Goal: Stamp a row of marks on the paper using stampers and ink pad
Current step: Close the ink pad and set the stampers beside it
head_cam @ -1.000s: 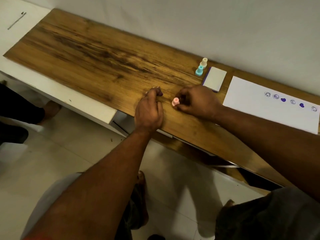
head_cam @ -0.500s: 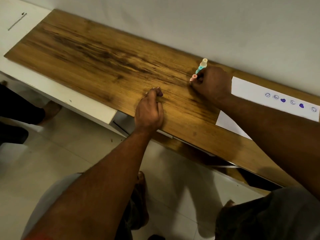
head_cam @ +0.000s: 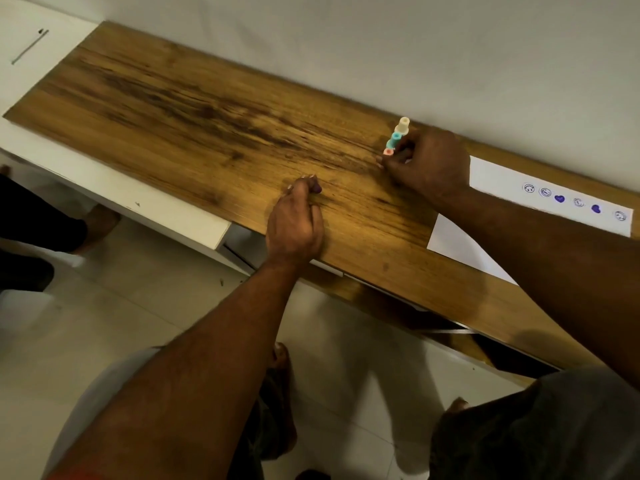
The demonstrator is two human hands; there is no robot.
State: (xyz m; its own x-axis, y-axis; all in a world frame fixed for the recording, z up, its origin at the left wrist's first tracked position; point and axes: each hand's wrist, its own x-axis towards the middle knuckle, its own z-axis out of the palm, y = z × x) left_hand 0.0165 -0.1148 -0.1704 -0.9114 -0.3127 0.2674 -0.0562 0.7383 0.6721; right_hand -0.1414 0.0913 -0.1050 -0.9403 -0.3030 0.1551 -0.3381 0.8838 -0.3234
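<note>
while left hand (head_cam: 294, 223) curls empty, right hand (head_cam: 429, 164) pinches one of three stampers (head_cam: 394, 140).

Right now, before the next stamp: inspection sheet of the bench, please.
Surface: wooden tabletop, set against the wall.
Job's things: paper at right with six purple marks; cream stamper, blue stamper and pink stamper in a line; ink pad not in view.
Clutter: thin dark line on the white ledge, unclear what.
Hands: right hand holds the pink stamper; left hand rests on the tabletop, fingers curled, nothing seen in it.
Cables: nothing seen.
Surroundings: white wall, tiled floor.
</note>
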